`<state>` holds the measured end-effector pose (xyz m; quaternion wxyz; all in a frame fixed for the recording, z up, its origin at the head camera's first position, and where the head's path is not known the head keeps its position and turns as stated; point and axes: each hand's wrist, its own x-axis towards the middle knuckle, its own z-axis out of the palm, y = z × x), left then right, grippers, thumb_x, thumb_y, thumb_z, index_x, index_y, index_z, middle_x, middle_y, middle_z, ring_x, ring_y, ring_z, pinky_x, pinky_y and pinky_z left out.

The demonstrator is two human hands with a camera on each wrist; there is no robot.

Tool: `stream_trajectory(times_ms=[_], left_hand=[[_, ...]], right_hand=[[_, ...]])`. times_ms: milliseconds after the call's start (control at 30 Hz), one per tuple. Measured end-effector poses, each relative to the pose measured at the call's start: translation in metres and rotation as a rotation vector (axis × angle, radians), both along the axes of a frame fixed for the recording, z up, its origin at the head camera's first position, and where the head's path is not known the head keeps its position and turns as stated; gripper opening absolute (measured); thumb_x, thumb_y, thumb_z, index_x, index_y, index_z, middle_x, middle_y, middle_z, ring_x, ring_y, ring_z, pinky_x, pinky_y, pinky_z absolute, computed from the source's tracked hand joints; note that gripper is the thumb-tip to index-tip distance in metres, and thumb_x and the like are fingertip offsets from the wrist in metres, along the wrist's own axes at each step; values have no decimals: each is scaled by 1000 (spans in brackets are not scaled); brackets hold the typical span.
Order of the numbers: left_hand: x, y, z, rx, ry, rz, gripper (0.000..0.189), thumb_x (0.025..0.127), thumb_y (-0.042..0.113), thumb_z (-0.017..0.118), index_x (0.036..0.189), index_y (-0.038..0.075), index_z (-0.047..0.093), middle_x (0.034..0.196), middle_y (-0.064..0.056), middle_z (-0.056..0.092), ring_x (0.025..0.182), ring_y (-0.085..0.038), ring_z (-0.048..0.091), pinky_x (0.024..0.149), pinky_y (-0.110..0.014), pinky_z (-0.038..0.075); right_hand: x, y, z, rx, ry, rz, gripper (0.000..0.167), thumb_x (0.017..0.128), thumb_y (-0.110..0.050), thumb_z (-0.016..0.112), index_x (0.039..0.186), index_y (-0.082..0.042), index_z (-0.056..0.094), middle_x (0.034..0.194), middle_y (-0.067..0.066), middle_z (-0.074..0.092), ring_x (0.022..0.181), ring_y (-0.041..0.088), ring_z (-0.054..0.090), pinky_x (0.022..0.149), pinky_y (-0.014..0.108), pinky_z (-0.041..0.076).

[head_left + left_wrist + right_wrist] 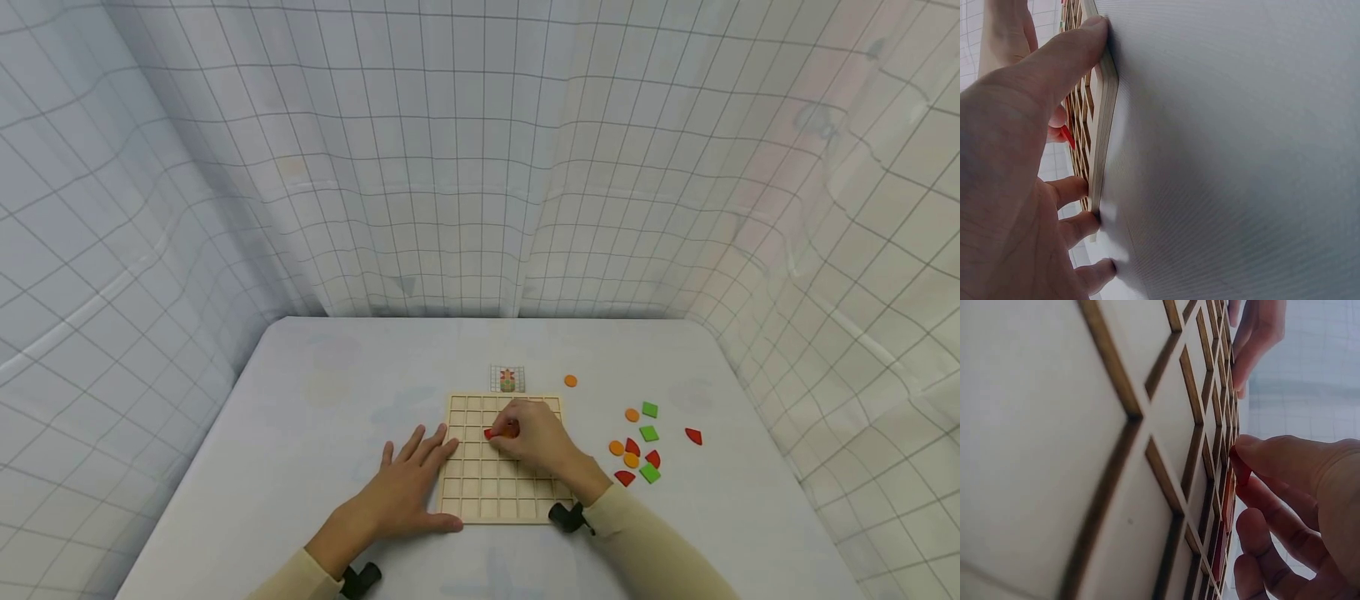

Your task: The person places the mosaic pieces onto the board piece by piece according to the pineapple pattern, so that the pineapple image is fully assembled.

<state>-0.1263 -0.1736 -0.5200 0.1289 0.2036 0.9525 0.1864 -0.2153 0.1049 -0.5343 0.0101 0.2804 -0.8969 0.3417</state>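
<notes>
A wooden grid board (480, 490) lies on the white table. My right hand (538, 437) is over its middle, pinching a red quarter-circle piece (1240, 467) between thumb and fingertips right at the grid. Beside the pinched piece, an orange piece (511, 429) shows partly under the fingers. Spread along the board's left edge, my left hand (405, 492) rests with straight fingers. Its thumb (1079, 47) touches the near left corner, and its fingertips lie at the side edge. The right hand hides part of the board's right half.
A small pattern card (507, 379) lies just beyond the board's far edge. An orange disc (571, 381) sits to its right. Right of the board are scattered green squares (648, 433), orange discs (617, 447) and red quarter-circles (625, 477). Gridded white curtains (450, 167) surround the table.
</notes>
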Motion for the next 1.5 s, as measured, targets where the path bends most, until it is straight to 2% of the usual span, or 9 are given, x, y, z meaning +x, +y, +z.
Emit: stream_trajectory(times_ms=[1033, 1500], left_hand=[[0, 0, 1, -11, 1, -2, 127, 87, 83, 88, 183, 15, 38, 196, -13, 26, 181, -52, 23, 127, -96, 26], [0, -1, -2, -8, 5, -5, 127, 87, 84, 87, 183, 16, 38, 196, -13, 26, 181, -52, 23, 127, -96, 26]], right_hand=[[0, -7, -3, 34, 19, -32, 8, 98, -15, 96, 93, -17, 90, 110, 0, 85, 91, 10, 71, 78, 25, 57], [1, -7, -2, 45, 4, -37, 6, 99, -16, 95, 94, -17, 91, 112, -1, 85, 98, 15, 77, 83, 29, 61]])
